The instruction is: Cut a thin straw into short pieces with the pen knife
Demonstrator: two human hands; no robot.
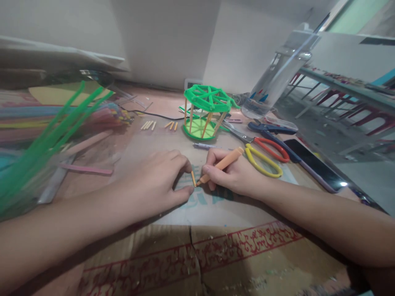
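Note:
Between the thumb and forefinger of my left hand [168, 174] is a small orange stick [193, 178], held near its ends above a white sheet. My right hand [230, 170] grips an orange marker [228, 159] like a pen, its tip at the lower end of the stick. Beyond my hands stands a small round model [208, 111] with a green top frame, a green base and orange stick posts. Several pale sticks [148, 125] and a few orange sticks [171, 125] lie to its left.
Scissors [265, 156] with red and yellow handles lie right of my hands, beside blue-handled pliers [271, 129] and a phone [311, 162]. A clear bottle [268, 82] stands behind. Green pipe cleaners [58, 135] and coloured bundles fill the left. Cardboard [148, 255] lies in front.

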